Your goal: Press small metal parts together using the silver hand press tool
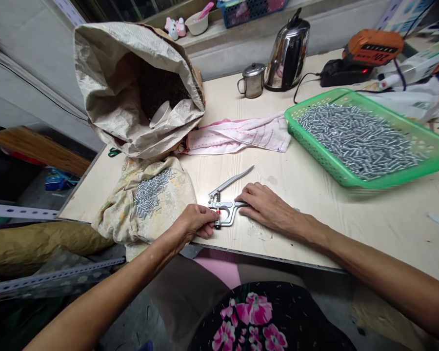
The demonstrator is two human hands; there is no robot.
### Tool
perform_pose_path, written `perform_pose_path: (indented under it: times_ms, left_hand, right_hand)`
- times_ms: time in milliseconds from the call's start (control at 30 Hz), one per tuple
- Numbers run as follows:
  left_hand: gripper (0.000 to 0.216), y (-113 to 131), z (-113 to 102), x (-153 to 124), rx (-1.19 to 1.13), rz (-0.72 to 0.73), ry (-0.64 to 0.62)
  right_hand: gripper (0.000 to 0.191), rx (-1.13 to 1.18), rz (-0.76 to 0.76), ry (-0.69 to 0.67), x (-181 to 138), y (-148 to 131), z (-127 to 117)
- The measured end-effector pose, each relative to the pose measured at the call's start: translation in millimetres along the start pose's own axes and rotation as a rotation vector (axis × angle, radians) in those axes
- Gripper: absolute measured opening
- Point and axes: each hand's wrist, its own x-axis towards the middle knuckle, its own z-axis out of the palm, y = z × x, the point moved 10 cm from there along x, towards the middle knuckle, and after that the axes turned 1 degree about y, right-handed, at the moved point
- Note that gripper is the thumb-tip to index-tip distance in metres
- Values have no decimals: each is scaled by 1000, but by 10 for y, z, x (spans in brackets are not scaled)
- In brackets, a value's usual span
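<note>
A small metal press tool [225, 207], shaped like pliers with one long handle raised, lies on the pale wooden table [314, 214] near its front edge. My left hand [195, 222] is closed in a pinch at the tool's jaw, holding something too small to make out. My right hand [265, 204] lies flat over the tool's lower handle, fingers stretched out and pressing it to the table. Left of my left hand, a pile of small silver screws [149, 192] rests on a flowered cloth [131, 214].
A green plastic basket [369, 183] full of silver screws stands at the right. An open paper sack [131, 87] with dark pieces and a white cup stands at the back left. A pink-white cloth [241, 134], steel mug [252, 80], kettle [287, 53] and charger [351, 68] sit behind.
</note>
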Motion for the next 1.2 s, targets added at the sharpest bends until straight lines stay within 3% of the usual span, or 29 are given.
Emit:
perform_pose_path:
  times_ms: [167, 267, 400, 567, 700, 867, 933, 967, 1067, 1133, 1200]
  left_hand:
    - [24, 12, 18, -5, 47, -40, -30]
    - [25, 18, 21, -11, 61, -42, -39]
    - [26, 8, 26, -16, 71, -48, -46]
    - [21, 16, 18, -40, 85, -63, -7]
    - [18, 26, 31, -57, 102, -76, 3]
    - [22, 32, 24, -92, 174, -57, 3]
    - [25, 167, -22, -132, 357, 64, 89]
    - [25, 318, -49, -172, 479, 191, 183]
    - [24, 869, 121, -428, 807, 715, 449]
    - [41, 1043, 402, -493, 939, 958, 430]
    - [52, 1089, 617, -401, 1015, 1033, 309]
  right_hand:
    - [81, -223, 15, -22, 83, 158, -139]
    - [91, -282, -15, -77, 181, 256, -133]
    - [92, -308, -43, -115, 279, 291, -138]
    - [77, -352, -58, -133, 296, 254, -131]
    - [80, -368, -44, -141, 292, 269, -132]
    - [52, -338, -22, -158, 298, 266, -141]
    - [46, -316, -5, -139, 296, 250, -155]
    - [44, -305, -1, -130, 293, 238, -158]
    - [42, -272, 3, -115, 283, 215, -151]
    - [41, -243, 9, -117, 275, 223, -154]
    - [43, -197, 17, -148, 260, 240, -157]
